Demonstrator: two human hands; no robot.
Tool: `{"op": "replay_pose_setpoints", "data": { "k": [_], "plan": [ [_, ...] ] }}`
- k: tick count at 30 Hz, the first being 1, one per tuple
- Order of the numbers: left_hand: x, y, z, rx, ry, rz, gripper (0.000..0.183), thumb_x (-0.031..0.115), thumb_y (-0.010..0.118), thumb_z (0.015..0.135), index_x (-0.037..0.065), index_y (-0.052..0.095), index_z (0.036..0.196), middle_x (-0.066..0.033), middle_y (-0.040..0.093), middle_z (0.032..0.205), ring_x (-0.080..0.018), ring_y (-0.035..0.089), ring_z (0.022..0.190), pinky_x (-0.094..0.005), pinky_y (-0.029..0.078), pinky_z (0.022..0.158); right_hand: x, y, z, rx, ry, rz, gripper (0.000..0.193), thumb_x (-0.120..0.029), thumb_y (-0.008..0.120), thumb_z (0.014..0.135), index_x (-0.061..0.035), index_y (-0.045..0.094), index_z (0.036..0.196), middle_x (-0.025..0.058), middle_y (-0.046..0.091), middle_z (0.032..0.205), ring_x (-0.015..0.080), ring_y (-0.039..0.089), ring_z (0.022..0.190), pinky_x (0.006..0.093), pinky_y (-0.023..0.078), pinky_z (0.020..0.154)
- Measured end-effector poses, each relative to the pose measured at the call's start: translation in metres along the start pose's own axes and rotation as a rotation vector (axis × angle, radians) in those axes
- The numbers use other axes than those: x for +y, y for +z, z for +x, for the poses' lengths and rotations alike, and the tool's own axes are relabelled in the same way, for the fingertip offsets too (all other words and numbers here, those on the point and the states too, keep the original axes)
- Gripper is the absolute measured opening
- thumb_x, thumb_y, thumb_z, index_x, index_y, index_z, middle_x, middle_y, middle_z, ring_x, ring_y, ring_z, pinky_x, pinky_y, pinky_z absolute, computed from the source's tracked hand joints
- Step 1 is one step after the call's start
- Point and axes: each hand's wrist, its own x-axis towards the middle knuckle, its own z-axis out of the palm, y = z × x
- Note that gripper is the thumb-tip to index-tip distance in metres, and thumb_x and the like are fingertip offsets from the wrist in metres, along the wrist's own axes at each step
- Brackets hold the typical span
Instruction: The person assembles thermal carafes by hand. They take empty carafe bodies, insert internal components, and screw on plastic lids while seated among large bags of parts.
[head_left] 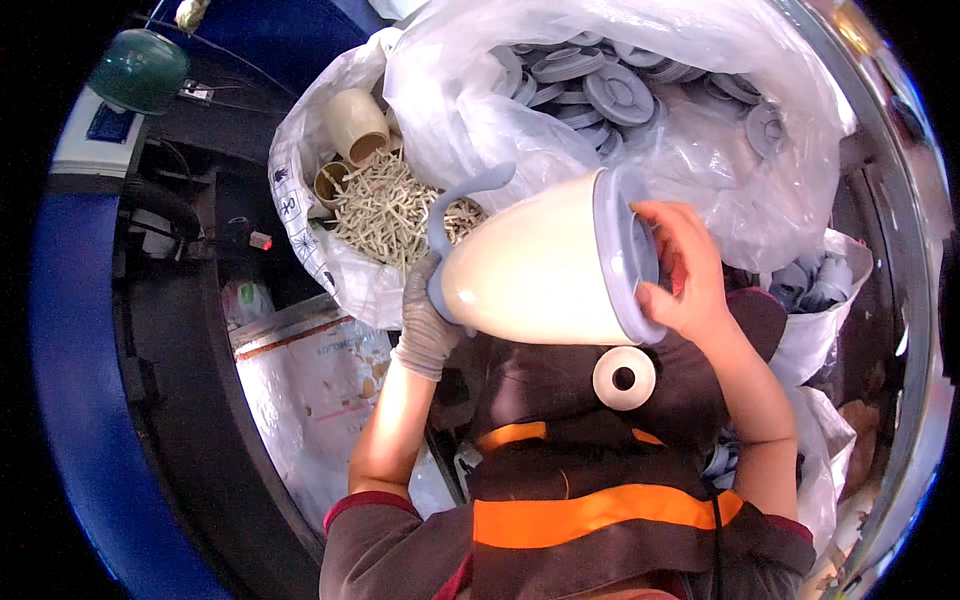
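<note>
Across my lap lies a tilted cream plastic jug-like vessel (535, 270), its wide end to the right. A curved grey-blue handle piece (438, 220) is at its narrow left end. My left hand (428, 325), in a pale glove, holds that end from below; its fingers are partly hidden behind the vessel. A grey-blue round lid (622, 260) covers the wide end. My bare right hand (692, 265) grips the lid by its edge, thumb below and curled fingers above. Below the vessel, a cream ring with a dark hole (648, 378) rests on my dark clothing.
Ahead, a clear plastic bag (700, 205) holds several grey lids (618, 95). Left of it, a white sack (290, 210) contains pale short strips (385, 215) and cream cups (357, 125). Grey parts fill another white bag (815, 335) at right. A worn white board (320, 390) lies left.
</note>
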Motion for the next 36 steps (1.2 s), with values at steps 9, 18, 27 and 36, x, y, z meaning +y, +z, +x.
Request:
{"op": "replay_pose_setpoints", "data": {
  "k": [9,18,27,36],
  "plan": [
    [-0.008,0.005,-0.015,-0.039,-0.054,0.102,0.043,0.034,0.048,0.09,0.0,0.055,0.116,-0.0156,0.064,0.108,-0.0258,0.062,0.099,-0.0382,0.048,0.091,-0.004,-0.003,-0.028,0.042,-0.372,-0.061,0.068,-0.045,0.073,0.065,0.0007,0.057,0.112,0.018,0.056,0.106,0.0306,0.057,0.095,0.036,0.046,0.081],
    [0.035,0.064,-0.053,-0.171,0.558,0.896,0.041,0.033,0.052,0.091,-0.001,0.057,0.114,-0.01,0.065,0.102,-0.0178,0.063,0.09,-0.0325,0.049,0.084,0.059,0.016,-0.053,-0.11,1.067,0.635,0.04,-0.04,0.047,0.094,-0.0041,0.062,0.099,0.0067,0.063,0.08,0.0126,0.059,0.068,0.0267,0.045,0.053],
    [0.038,0.125,-0.043,-0.444,-0.14,1.4,0.035,0.025,0.047,0.095,0.007,0.056,0.124,-0.0108,0.063,0.111,-0.019,0.062,0.096,-0.0301,0.048,0.087,0.003,-0.008,-0.025,-0.427,0.646,0.479,0.04,-0.038,0.048,0.094,-0.0017,0.06,0.108,0.0011,0.063,0.08,0.0024,0.043,0.052,0.0169,0.03,0.043],
    [0.037,0.096,-0.024,-0.917,0.749,2.076,0.046,0.016,0.046,0.093,0.012,0.04,0.138,-0.0141,0.052,0.13,-0.0243,0.054,0.115,-0.0308,0.041,0.101,0.012,-0.005,-0.055,-0.326,0.699,0.522,0.035,-0.034,0.055,0.092,-0.0008,0.064,0.092,0.0028,0.06,0.072,0.0071,0.05,0.061,0.0214,0.039,0.055]
  ]
}}
